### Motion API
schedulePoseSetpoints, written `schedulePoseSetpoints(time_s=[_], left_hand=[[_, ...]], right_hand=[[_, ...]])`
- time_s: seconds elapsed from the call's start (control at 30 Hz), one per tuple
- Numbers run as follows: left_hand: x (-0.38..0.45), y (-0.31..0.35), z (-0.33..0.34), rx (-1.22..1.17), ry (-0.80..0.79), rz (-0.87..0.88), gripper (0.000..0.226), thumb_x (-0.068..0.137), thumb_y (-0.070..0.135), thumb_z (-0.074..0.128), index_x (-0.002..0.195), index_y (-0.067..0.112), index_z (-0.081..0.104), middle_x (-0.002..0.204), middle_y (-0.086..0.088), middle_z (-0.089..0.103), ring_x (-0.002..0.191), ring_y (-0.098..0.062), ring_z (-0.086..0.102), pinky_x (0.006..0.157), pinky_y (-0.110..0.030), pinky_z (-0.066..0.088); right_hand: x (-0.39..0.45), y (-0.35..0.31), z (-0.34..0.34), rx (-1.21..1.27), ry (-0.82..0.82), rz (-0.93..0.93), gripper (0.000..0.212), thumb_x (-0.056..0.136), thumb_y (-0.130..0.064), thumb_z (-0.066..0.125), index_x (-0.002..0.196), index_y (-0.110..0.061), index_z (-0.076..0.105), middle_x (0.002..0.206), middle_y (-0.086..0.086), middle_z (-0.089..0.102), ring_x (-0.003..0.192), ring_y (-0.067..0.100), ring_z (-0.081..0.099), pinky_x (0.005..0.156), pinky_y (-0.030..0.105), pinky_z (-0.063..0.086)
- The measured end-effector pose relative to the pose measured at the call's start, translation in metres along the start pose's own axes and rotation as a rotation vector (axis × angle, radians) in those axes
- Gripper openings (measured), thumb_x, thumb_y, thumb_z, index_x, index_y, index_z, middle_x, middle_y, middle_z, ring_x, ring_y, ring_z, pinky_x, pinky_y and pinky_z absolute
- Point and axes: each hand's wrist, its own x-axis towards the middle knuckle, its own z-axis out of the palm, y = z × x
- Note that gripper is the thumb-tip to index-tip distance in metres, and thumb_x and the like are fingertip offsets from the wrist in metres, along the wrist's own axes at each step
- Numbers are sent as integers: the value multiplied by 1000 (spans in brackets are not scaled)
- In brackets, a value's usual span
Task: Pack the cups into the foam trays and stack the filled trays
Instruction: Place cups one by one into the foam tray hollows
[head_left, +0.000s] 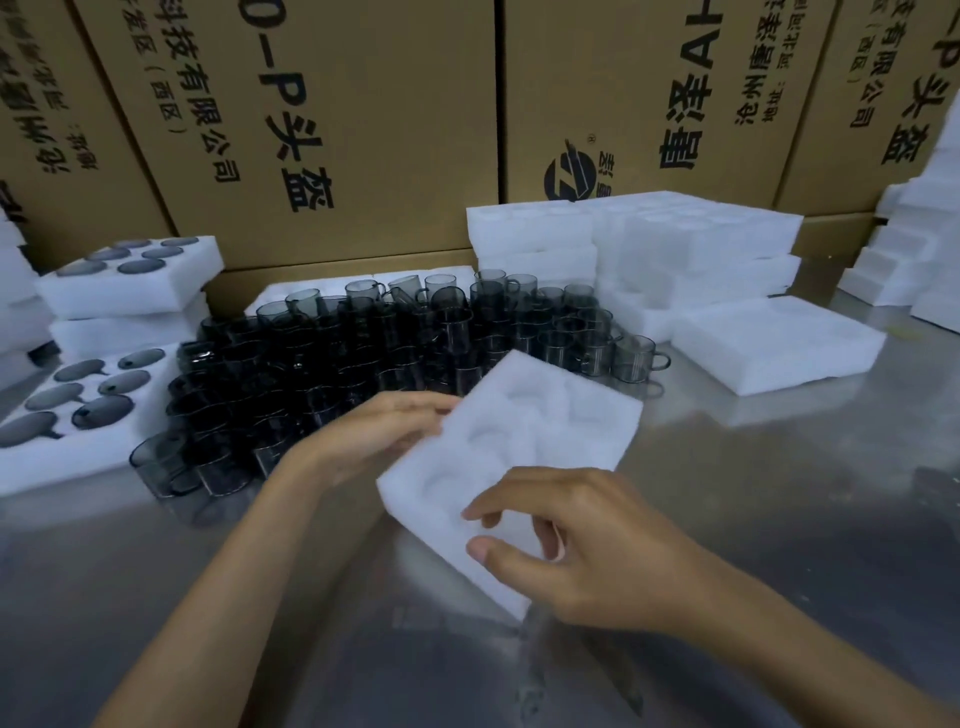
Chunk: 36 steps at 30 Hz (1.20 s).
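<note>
Now both hands' fingers curled round one empty foam tray (524, 441): left hand (384, 426), right hand (582, 540).

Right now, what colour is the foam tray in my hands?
White, plain, its cup pockets empty; the foam tray shows best in the head view.

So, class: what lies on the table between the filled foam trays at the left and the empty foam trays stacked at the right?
In the head view, a dense crowd of dark glass cups fills the stretch between the filled trays and the empty trays.
</note>
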Motion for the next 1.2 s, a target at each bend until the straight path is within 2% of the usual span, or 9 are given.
schedulePoseSetpoints(time_s=[0.13,0.23,0.4,0.5,0.73,0.97,1.03,1.1,1.2], left_hand=[[-9,16,3,250,-137,-11,36,90,9,68,109,40,69,103,23,71,103,5,64,93,-18,47],[0,22,13,459,-133,-2,60,83,-2,68,133,28,57,125,14,64,116,-1,58,98,-14,45],[10,22,23,438,-161,51,65,81,-12,48,134,22,60,129,10,64,117,1,58,97,-17,48],[11,19,23,403,-150,60,65,78,-14,47,131,20,64,129,8,65,119,-3,59,101,-24,48],[6,9,6,457,-42,44,66,78,-4,52,128,36,64,124,18,66,110,-3,62,94,-34,54],[-7,5,-15,229,76,23,44,89,-2,66,130,12,61,125,-5,66,106,-10,64,92,-15,50],[-18,8,-23,170,204,-6,33,95,8,61,125,20,64,119,3,69,101,-6,65,80,-10,51],[-30,10,-25,142,339,-11,25,100,25,54,121,31,66,113,13,70,102,-4,66,81,-14,52],[-47,9,-18,86,349,44,28,100,47,47,120,43,65,110,25,69,102,8,63,83,-12,51]], right_hand=[[45,-5,1,57,273,-15,19,89,-48,54,101,-39,66,99,-23,65,67,-4,56,69,26,49],[101,19,-10,50,452,144,16,89,-32,55,97,-32,68,101,-15,65,80,5,60,78,34,52],[177,76,-12,-84,224,402,44,93,-25,54,137,-25,50,139,6,46,126,26,47,95,40,46],[207,99,0,-127,108,466,52,93,-27,57,143,-28,44,143,11,41,135,31,36,102,45,43],[231,128,29,-64,299,400,26,90,-38,67,114,-28,63,118,6,65,125,28,44,97,40,40],[197,98,5,164,484,224,14,84,-27,74,94,-23,66,98,-12,68,99,13,61,84,30,46],[171,79,-4,231,441,149,13,83,-28,76,90,-26,65,95,-15,67,95,8,62,79,24,44],[142,61,-8,251,354,81,14,80,-26,78,87,-29,66,95,-14,67,94,5,61,77,21,43],[110,40,-1,204,218,31,15,78,-25,81,87,-29,70,94,-14,67,94,8,57,79,22,42]])
